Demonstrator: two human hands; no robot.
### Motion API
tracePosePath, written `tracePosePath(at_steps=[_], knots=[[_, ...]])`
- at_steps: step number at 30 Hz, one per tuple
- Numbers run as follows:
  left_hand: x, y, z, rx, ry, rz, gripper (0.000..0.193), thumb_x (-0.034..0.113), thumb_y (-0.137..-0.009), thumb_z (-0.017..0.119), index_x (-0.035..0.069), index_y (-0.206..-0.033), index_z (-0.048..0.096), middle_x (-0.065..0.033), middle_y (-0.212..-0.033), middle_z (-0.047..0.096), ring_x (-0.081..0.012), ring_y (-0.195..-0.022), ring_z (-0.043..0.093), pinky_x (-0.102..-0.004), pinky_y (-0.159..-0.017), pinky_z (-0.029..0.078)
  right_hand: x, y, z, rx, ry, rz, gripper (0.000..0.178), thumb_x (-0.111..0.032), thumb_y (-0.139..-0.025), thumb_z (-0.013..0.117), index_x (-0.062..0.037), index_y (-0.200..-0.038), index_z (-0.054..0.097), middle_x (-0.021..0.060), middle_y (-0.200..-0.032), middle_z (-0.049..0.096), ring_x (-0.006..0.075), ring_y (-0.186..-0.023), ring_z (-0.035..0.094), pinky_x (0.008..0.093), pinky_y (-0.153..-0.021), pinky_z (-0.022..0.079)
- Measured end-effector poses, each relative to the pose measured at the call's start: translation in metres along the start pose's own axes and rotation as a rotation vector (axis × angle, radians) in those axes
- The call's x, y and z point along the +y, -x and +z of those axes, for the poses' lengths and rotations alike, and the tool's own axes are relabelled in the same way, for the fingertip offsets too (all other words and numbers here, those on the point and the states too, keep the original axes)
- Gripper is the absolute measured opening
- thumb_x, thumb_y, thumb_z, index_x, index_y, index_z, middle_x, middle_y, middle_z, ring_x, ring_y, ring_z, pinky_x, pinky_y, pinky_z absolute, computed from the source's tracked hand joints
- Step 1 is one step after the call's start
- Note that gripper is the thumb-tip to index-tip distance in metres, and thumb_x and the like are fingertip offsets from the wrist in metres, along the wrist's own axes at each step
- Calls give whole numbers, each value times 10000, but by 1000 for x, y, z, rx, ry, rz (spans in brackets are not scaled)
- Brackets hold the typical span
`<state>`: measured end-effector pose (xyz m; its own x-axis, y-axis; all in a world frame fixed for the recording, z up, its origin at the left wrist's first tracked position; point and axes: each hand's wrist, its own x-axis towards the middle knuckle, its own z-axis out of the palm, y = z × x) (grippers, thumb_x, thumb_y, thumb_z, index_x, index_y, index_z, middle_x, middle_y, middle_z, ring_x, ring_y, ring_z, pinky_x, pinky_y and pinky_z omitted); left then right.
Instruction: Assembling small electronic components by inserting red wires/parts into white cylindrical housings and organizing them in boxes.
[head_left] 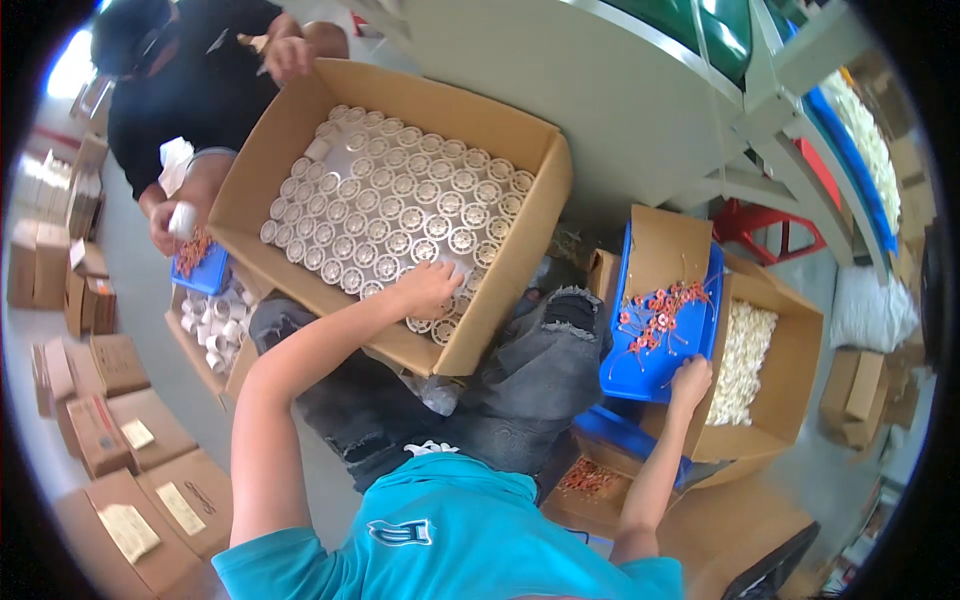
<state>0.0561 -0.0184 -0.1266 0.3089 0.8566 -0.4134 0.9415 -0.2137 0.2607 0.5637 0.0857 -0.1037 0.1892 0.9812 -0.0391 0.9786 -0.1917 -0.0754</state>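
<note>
A big cardboard box [552, 215] stands tilted in front of me. Rows of white round slotted plastic parts [398, 243] fill it. My left hand [432, 288] reaches over its near side, fingers bent down among the parts at the lower right; what lies under the fingertips is hidden. On my right, a blue tray [640, 375] holds a heap of small red-and-white parts with thin wire-like leads [662, 318]. My right hand [691, 380] is at the tray's near right edge with its fingers closed; anything between them is too small to make out.
At the upper left a co-worker's hand [168, 225] holds a white cylindrical part over another blue tray [205, 270]. A carton of white pieces [738, 365] stands right of my tray. Stacked cartons [115, 430] line the left; a large grey machine panel [590, 110] rises ahead.
</note>
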Motion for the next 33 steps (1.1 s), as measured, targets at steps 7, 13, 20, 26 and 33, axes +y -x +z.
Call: tracePosePath(at_steps=[7,13,20,26,33], knots=[[-4,-18,28,-236,-42,-24,763,502,-687,814,65,-1264,569,-201,-1164,600,-374,-1086,610,-477,-909,492,15,6,-14,208,-434,-73,276,-24,-845,649,16,-1113,699,183,-911,664,305,-762,662,403,-699,518],[-27,-11,29,-245,121,-21,633,435,-668,831,42,-1134,662,-203,-1026,685,-364,-997,659,-448,-869,536,-1,81,-71,195,-1218,70,279,56,-918,591,84,-1193,630,80,-999,661,138,-827,634,222,-670,489],[-24,45,-63,322,868,34,613,190,-685,832,-1,-1201,562,-153,-1083,644,-304,-992,671,-399,-855,539,-99,164,-113,-139,-2017,-39,287,13,-942,575,81,-1221,579,167,-1116,644,229,-897,664,303,-746,546],[32,161,-79,494,1958,505,830,156,-752,810,18,-1431,354,-143,-1271,570,-340,-1156,608,-441,-1018,466,-199,225,-129,-550,-2138,-289,241,29,-924,587,81,-1153,641,190,-1067,677,259,-889,693,316,-762,571],[78,225,-51,771,1410,428,432,73,-640,859,24,-1012,644,-128,-1166,609,-218,-1097,587,-349,-947,445,-243,284,-138,-724,-2061,-346,236,-3,-928,613,71,-1149,650,193,-1076,687,264,-917,700,335,-772,588]])
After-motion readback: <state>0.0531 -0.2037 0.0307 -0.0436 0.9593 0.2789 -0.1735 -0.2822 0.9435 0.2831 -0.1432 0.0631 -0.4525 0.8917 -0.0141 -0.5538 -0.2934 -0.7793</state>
